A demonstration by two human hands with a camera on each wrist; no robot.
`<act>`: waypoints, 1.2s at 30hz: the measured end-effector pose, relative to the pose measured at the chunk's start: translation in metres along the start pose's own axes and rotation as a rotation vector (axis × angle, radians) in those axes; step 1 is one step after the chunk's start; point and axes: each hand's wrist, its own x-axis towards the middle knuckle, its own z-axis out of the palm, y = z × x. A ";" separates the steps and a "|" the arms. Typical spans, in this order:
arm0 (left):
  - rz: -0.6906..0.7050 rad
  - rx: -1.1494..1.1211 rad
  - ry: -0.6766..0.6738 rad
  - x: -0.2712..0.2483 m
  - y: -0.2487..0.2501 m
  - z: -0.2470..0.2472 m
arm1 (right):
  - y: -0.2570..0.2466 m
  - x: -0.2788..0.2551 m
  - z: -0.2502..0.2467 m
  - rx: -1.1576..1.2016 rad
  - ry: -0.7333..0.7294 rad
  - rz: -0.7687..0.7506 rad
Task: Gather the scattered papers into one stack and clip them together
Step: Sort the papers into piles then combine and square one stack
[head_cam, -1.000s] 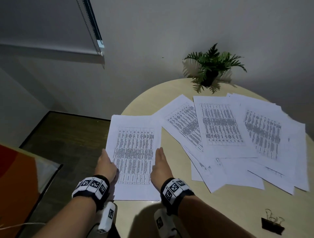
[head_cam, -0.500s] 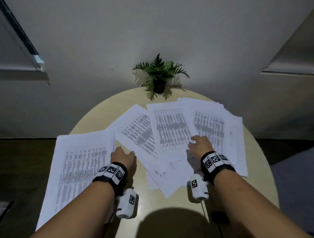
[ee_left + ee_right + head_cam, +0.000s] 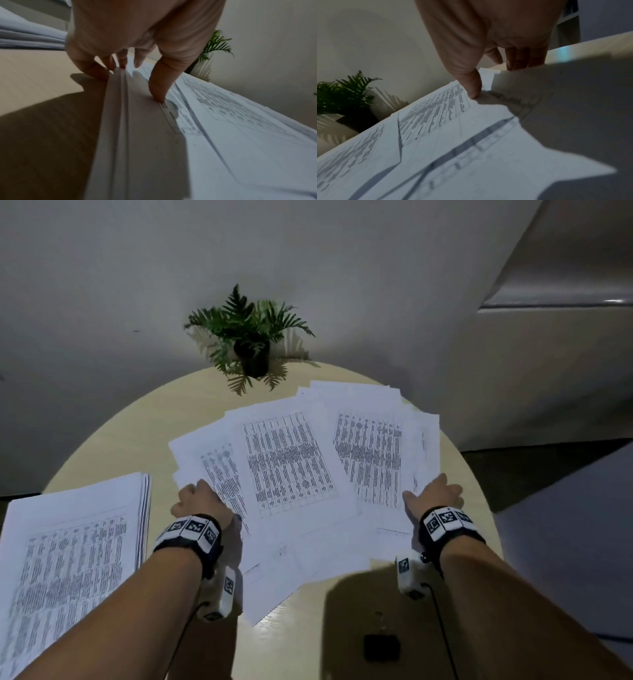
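Round table (image 3: 144, 440), fanned papers (image 3: 287, 467) lengthwise toward plant (image 3: 250, 337)

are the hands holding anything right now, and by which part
Both hands grip the spread-out papers: the left hand pinches their left edge, thumb on top, fingers at the edge; the right hand pinches the right edge likewise.
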 end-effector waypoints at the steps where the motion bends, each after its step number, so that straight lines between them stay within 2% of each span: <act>1: 0.054 0.032 0.000 0.001 0.001 0.001 | -0.001 0.004 0.001 0.014 0.006 -0.026; 4: 0.192 0.116 -0.014 -0.004 0.004 0.007 | -0.005 0.011 0.006 0.028 -0.018 -0.111; 6: 0.237 0.121 -0.058 -0.009 0.004 0.010 | -0.006 0.009 0.010 0.072 -0.053 -0.160; 9: 0.205 0.036 -0.023 -0.016 0.003 0.014 | -0.006 0.003 0.010 0.173 -0.109 -0.286; 11: 0.138 -0.020 0.044 -0.022 0.001 0.019 | -0.007 -0.001 0.007 0.231 -0.075 -0.383; 16: 0.076 0.007 0.095 -0.051 0.007 0.031 | -0.014 -0.028 -0.008 0.286 0.214 -0.546; 20: 0.049 -0.051 0.082 -0.053 0.011 0.030 | -0.020 -0.052 -0.024 0.302 0.616 -0.711; 22: 0.023 -0.097 0.071 -0.052 0.010 0.025 | -0.023 -0.059 -0.033 0.299 0.718 -0.771; 25: -0.002 -0.124 0.013 -0.052 0.003 0.021 | -0.030 -0.071 -0.049 0.406 0.729 -0.877; 29: 0.032 -0.179 -0.014 -0.050 -0.006 0.019 | -0.039 -0.081 -0.062 0.420 0.797 -1.059; 31: 0.033 -0.235 -0.014 -0.050 -0.010 0.019 | -0.043 -0.083 -0.065 0.537 0.815 -1.130; 34: 0.057 -0.371 0.056 -0.056 -0.015 0.016 | -0.050 -0.091 -0.068 0.644 0.778 -1.181; 36: 0.074 -0.465 0.141 -0.059 -0.020 0.013 | -0.057 -0.101 -0.071 0.691 0.663 -1.135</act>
